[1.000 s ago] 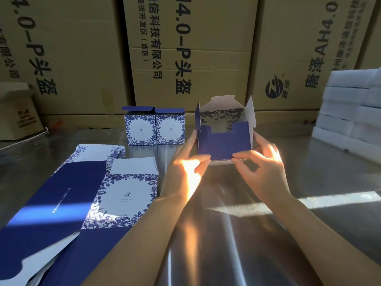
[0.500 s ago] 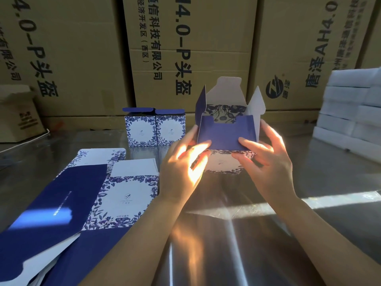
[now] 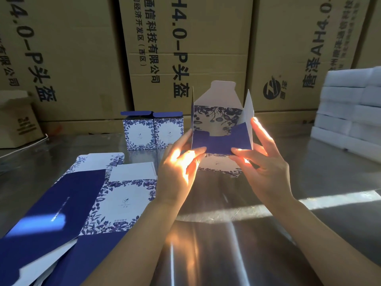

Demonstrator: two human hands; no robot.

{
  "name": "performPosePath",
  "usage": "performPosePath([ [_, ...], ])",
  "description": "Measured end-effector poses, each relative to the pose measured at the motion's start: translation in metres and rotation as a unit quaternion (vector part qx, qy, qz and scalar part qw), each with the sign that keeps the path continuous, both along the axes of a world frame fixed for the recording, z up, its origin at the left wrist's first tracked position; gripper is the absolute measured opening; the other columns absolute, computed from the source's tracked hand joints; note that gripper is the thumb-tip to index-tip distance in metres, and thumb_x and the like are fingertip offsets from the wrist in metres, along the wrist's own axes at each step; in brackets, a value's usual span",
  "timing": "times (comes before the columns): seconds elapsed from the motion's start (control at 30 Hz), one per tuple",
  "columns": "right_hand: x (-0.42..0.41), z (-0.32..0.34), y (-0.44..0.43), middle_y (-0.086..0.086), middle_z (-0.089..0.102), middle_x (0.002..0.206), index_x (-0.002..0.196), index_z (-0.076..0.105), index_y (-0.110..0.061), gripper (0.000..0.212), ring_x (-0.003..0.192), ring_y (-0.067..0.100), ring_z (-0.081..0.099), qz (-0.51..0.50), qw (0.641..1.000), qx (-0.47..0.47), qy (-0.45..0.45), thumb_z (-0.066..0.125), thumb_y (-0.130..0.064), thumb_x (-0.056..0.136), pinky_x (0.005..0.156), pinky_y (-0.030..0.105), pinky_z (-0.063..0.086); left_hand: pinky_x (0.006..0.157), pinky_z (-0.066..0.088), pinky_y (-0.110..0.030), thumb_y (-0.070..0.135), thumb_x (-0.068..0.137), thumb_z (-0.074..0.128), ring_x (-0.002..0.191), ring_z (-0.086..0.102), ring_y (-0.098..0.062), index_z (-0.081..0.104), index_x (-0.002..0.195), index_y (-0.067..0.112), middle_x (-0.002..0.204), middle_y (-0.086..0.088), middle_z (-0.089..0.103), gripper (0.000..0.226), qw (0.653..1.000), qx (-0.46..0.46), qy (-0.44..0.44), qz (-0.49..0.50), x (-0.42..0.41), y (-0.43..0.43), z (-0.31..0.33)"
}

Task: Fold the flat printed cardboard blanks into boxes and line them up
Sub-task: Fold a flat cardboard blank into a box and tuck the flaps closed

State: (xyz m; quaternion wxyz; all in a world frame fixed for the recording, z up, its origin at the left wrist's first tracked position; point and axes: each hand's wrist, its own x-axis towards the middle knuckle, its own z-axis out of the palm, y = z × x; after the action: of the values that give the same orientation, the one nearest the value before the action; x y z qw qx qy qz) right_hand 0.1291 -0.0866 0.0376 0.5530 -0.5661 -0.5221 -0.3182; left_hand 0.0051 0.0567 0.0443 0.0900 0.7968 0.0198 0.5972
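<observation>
- Lifted and tipped since a second ago, the half-folded blue-and-white flower-printed cardboard box (image 3: 218, 129) is now higher in front of the person. Its open end is turned toward the camera and its white flaps stand up.
- It appears to be held clear of the surface, between both hands and a little in front of the finished row. I judge this is so that the dark blue flap can be pressed inward.
- The left hand (image 3: 179, 170) pinches the box at its lower left corner, thumb on the dark blue flap, the other fingers behind the wall.
- The right hand (image 3: 266, 164) pinches the right side, thumb on the same flap. Its fingers are spread along the white side flap, probably to keep that flap out of the way.
- Two finished boxes of the same print (image 3: 144, 133) stand touching side by side beyond the left hand, lids closed; they begin the line.
- Flat printed cardboard blanks (image 3: 121, 201) lie overlapped at the left on the shiny metal surface (image 3: 237, 254), near the left hand for the next pick.
- Large brown cartons with black print (image 3: 185, 48) stand behind, and a stack of white foam blocks (image 3: 350, 112) is at the right.
</observation>
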Motion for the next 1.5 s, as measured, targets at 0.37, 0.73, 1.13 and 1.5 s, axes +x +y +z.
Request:
performPosePath([
  [0.37, 0.007, 0.003, -0.003, 0.0, 0.049, 0.136, 0.106, 0.07, -0.015, 0.028, 0.108, -0.004, 0.058, -0.03, 0.999, 0.0, 0.014, 0.072, -0.003, 0.08, 0.081, 0.011, 0.051, 0.08, 0.057, -0.041, 0.012, 0.079, 0.071, 0.09, 0.068, -0.027, 0.075, 0.093, 0.006, 0.117, -0.011, 0.065, 0.016, 0.998, -0.051, -0.007, 0.023, 0.001, 0.009, -0.003],
  [0.73, 0.01, 0.001, -0.004, -0.007, 0.05, 0.129, 0.097, 0.075, -0.008, 0.018, 0.101, 0.009, 0.061, -0.052, 0.996, -0.063, 0.03, 0.07, 0.0, 0.081, 0.081, 0.031, 0.058, 0.083, 0.056, -0.043, 0.013, 0.077, 0.073, 0.096, 0.066, -0.027, 0.075, 0.095, 0.01, 0.119, -0.007, 0.063, 0.018, 0.997, -0.08, 0.009, 0.007, 0.004, 0.01, -0.008],
  [1.13, 0.008, -0.001, -0.004, -0.002, 0.06, 0.1, 0.092, 0.075, -0.014, 0.011, 0.077, 0.004, 0.052, -0.162, 0.984, -0.074, 0.006, 0.073, -0.015, 0.082, 0.059, 0.006, 0.041, 0.079, 0.057, -0.043, 0.011, 0.077, 0.074, 0.092, 0.065, -0.025, 0.076, 0.095, 0.014, 0.12, -0.007, 0.063, 0.018, 0.997, -0.083, 0.004, 0.004, 0.006, 0.012, -0.01],
  [1.5, 0.011, 0.0, -0.005, -0.01, 0.045, 0.082, 0.084, 0.078, -0.019, 0.007, 0.076, 0.008, 0.039, -0.231, 0.971, -0.06, -0.035, 0.078, -0.018, 0.077, 0.062, 0.024, 0.035, 0.069, 0.055, -0.032, 0.016, 0.075, 0.076, 0.083, 0.068, -0.017, 0.076, 0.091, 0.014, 0.117, -0.001, 0.066, 0.016, 0.998, -0.052, 0.014, 0.045, 0.007, 0.014, -0.011],
])
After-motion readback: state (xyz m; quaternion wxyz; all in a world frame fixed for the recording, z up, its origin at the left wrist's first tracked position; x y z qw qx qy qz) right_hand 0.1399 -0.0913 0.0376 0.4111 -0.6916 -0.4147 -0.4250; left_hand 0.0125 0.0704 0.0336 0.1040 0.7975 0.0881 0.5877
